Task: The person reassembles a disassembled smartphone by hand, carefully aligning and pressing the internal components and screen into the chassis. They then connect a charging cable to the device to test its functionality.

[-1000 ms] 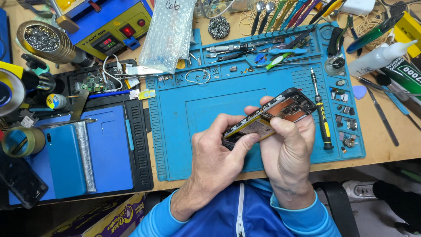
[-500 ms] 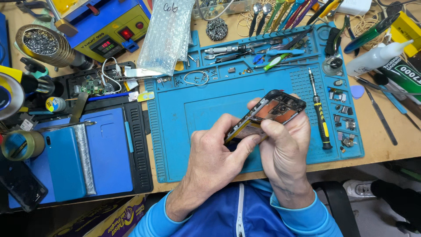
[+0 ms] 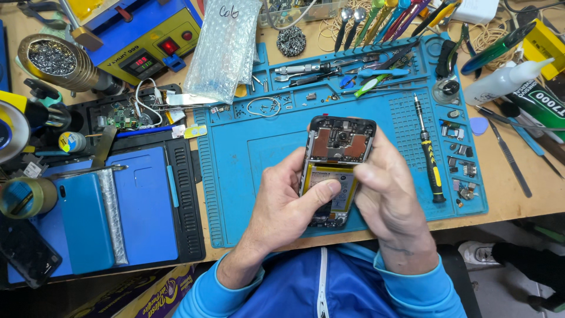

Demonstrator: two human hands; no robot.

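Observation:
An opened smartphone [image 3: 336, 154] with its back cover off shows brown circuit boards at the top and a yellow-labelled battery below. It is held upright above the blue repair mat [image 3: 259, 153]. My left hand [image 3: 285, 203] grips its left edge, thumb lying across the battery. My right hand [image 3: 385, 197] grips its right edge, fingers curled behind the frame. The phone's lower end is hidden between my palms.
A black-and-yellow screwdriver [image 3: 428, 154] lies on the mat right of the phone. Small parts [image 3: 459, 168] and tweezers [image 3: 329, 73] fill the mat's trays. A bubble-wrap bag [image 3: 226, 47], a blue heating station [image 3: 153, 41], a blue phone cover [image 3: 88, 212] and a white bottle [image 3: 506, 79] surround it.
Both hands have turned the phone from a tilted, diagonal pose to upright, with its open back now facing the camera. The grip of both hands has stayed on it.

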